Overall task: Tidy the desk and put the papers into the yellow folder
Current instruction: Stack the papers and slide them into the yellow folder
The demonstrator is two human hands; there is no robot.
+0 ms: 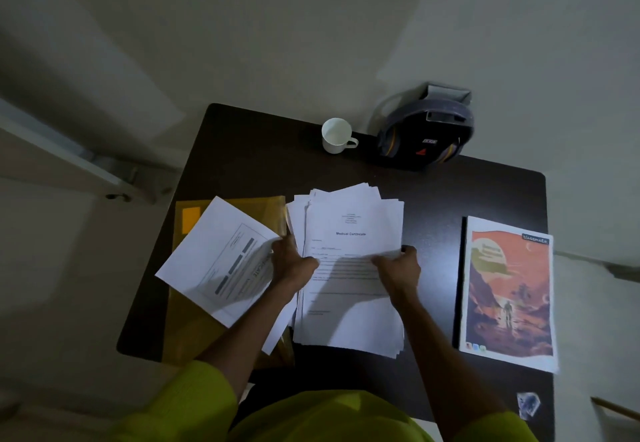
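A loose stack of white papers (pixel 353 213) lies in the middle of the dark desk (pixel 249 150), a "Medical Certificate" sheet on top. My left hand (pixel 292 263) pinches a single printed sheet (pixel 218 254) that is angled out to the left over the yellow folder (pixel 194 324). The folder lies flat at the desk's left side, mostly covered by that sheet. My right hand (pixel 398 266) grips the right side of the stack's top sheets, thumb on top.
A white mug (pixel 336 135) and black headphones (pixel 424 136) on a grey stand sit at the desk's far edge. A notebook (pixel 509 292) with an orange cover lies on the right. A small crumpled wrapper (pixel 528 405) lies near the front right corner.
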